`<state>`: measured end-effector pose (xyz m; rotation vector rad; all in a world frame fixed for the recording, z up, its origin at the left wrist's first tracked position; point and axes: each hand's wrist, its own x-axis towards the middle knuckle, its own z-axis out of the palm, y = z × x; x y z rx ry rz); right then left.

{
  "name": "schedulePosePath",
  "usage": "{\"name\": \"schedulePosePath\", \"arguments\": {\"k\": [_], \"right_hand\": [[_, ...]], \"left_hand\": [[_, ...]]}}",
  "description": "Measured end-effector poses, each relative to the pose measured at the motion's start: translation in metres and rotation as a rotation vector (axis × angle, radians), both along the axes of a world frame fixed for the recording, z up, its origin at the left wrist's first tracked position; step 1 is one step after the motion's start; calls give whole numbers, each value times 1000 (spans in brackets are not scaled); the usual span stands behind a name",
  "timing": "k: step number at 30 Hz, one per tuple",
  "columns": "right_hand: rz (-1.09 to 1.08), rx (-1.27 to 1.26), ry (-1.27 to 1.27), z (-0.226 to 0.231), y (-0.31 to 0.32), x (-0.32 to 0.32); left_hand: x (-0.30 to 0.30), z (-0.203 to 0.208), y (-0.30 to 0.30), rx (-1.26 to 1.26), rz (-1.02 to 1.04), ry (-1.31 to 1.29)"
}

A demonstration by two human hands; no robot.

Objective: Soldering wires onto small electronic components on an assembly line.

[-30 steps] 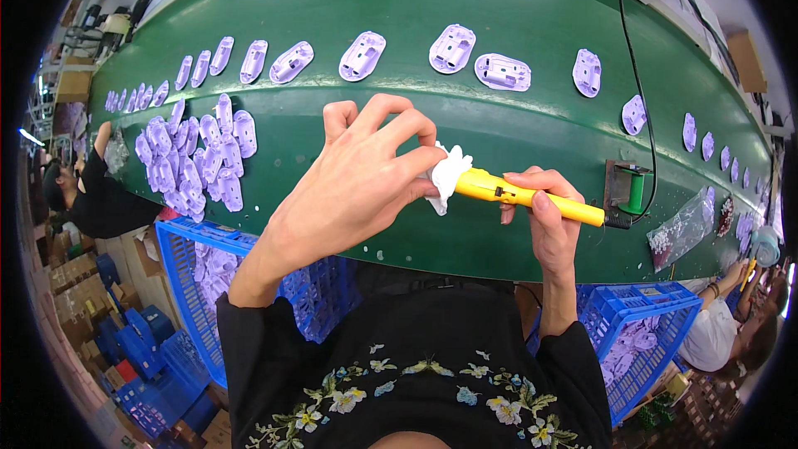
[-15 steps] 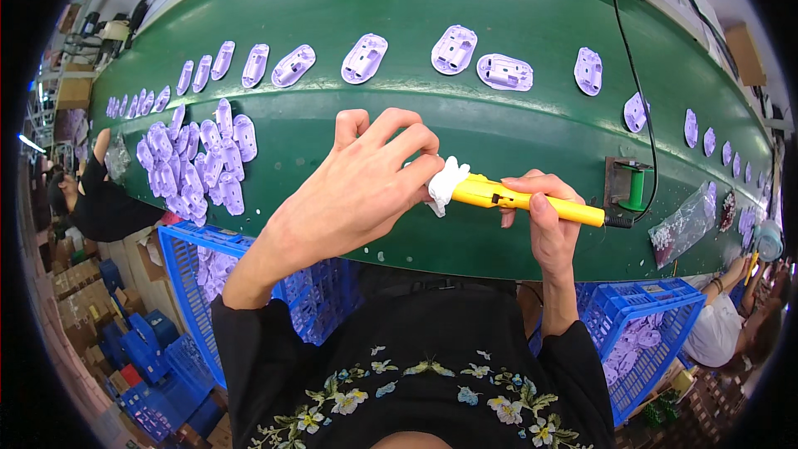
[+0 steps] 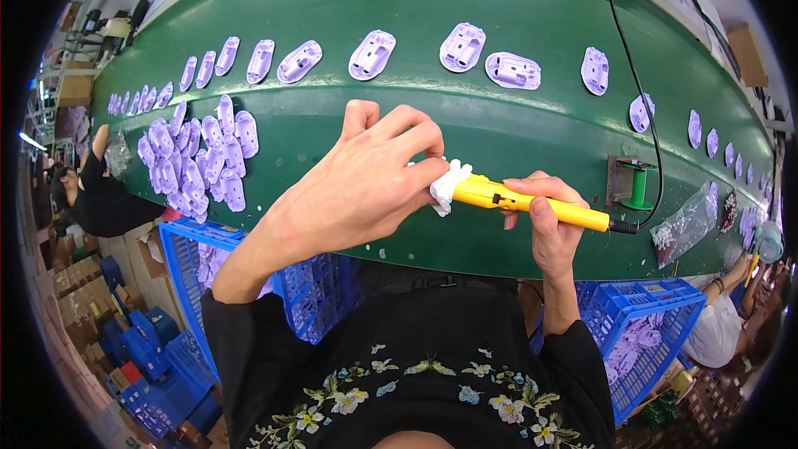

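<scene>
A yellow corded hand tool (image 3: 532, 202), stick-shaped with a small dark slot in its side, lies across my right hand (image 3: 550, 220). Those fingers and thumb are closed round its body. White crumpled cloth or tissue (image 3: 450, 187) wraps the tool's left end and hides the tip. From the left, my left hand (image 3: 366, 183) reaches over with bent fingers, pinching at the white wrap. A springy black sleeve (image 3: 623, 226) and black cable (image 3: 636, 75) leave the tool's right end.
Purple plastic shells (image 3: 371, 56) line the green bench (image 3: 465, 133), with a heap of shells (image 3: 199, 158) left. A green spool on a stand (image 3: 638, 185) and a clear bag (image 3: 686, 229) are right. Blue crates (image 3: 636, 308) flank me. Co-workers sit at both ends.
The row of shells sits slightly farther right in the picture. My left hand's fingers have shifted a little at the white wrap; both hands keep their hold.
</scene>
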<state>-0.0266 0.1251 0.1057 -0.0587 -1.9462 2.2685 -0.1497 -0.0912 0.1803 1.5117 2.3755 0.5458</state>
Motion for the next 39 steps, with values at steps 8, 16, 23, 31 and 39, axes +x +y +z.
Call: {"name": "schedulePosePath", "arguments": {"k": [8,16,23,31,39], "right_hand": [[-21,-35,23,-2,-7,0],[-29,85,78,3,-9,-3],[-55,156,139,3,-12,-10],[-97,159,110,-1,-19,-9],[-175,215,160,-5,-29,-6]], "left_hand": [[-8,3,-6,46,-32,-23],[-9,3,-11,101,-86,56],[-9,5,-11,44,-47,56],[-14,4,-16,55,20,7],[-16,0,-14,209,-27,-35]]}}
